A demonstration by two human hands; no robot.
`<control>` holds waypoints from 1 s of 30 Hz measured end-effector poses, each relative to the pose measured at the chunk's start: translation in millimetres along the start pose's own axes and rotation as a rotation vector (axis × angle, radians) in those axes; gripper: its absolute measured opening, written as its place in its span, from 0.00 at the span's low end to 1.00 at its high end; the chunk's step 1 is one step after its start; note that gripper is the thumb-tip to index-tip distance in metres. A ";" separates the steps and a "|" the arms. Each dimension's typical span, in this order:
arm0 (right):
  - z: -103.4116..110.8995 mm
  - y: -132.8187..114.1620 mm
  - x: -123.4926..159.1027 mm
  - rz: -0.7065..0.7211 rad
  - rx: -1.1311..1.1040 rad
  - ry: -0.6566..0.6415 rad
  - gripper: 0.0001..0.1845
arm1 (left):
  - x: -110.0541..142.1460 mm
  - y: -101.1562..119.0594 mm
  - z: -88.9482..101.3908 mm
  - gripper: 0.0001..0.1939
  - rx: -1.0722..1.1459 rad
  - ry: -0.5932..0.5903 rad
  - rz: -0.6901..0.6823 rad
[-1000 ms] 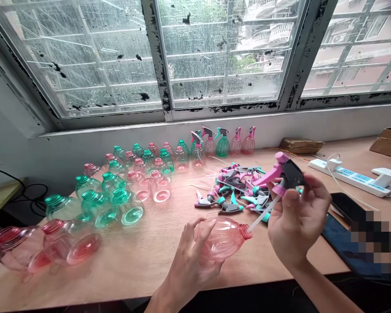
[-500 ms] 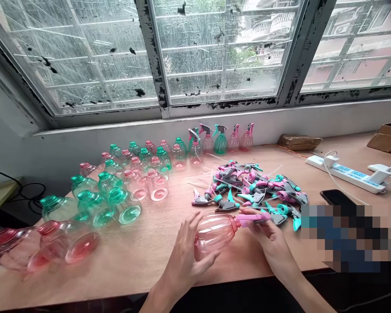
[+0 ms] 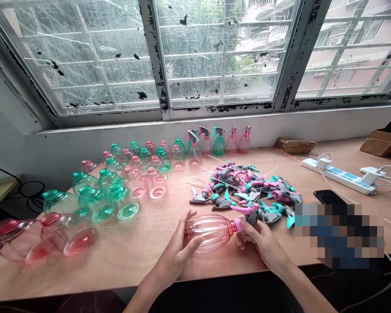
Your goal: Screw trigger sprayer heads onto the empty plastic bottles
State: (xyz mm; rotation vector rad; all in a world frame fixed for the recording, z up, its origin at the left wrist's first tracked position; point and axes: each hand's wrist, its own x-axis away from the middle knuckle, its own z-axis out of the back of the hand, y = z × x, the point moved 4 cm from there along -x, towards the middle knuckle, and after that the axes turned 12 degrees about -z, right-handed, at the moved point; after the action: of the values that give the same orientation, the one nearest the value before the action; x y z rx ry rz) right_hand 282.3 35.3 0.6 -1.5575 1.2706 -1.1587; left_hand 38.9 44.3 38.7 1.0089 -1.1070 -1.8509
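A clear pink spray bottle lies on its side above the table's front part, its neck pointing right. My left hand is wrapped round its base end, thumb across the near side. At the neck, my right hand grips the pink and grey spray head, with fingers at the pink collar. The head's pink trigger points left over the bottle. Just beyond lies a heap of loose spray heads in pink, teal and grey, with thin tubes sticking out.
Several open pink and green bottles stand on the left. Bottles with spray heads line the window wall. To the right are a power strip, a phone, a brown packet and a cardboard box.
The spray head has turned on the bottle, so its trigger now sticks up and left. My right fingers have shifted to the collar, and the bottle has moved slightly left.
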 end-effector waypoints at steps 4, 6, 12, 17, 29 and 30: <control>-0.5 -0.7 -0.8 -0.001 -0.034 -0.011 0.18 | 4.0 1.3 4.0 0.39 -0.038 -0.073 -0.049; -0.4 0.1 -1.1 -0.003 -0.043 -0.016 0.17 | 5.1 1.9 7.5 0.39 -0.076 -0.083 -0.068; 2.3 3.5 -2.2 -0.005 -0.047 -0.023 0.19 | 3.3 -3.9 8.9 0.54 -0.053 -0.117 -0.061; 1.2 0.1 2.8 -0.010 -0.011 -0.012 0.23 | 4.9 -5.9 7.7 0.54 -0.131 -0.142 -0.068; -1.1 -2.1 4.0 0.022 0.100 -0.033 0.17 | 9.7 -6.8 6.4 0.55 -0.091 -0.125 -0.113; -1.1 -2.2 4.4 0.022 0.102 -0.035 0.17 | 9.9 -5.0 7.0 0.52 -0.099 -0.120 -0.106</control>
State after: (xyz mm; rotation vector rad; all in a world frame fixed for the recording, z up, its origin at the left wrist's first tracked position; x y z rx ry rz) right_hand 282.2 31.3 3.7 -1.4791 1.1851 -1.1596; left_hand 27.6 39.7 33.9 0.9255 -1.0373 -2.0535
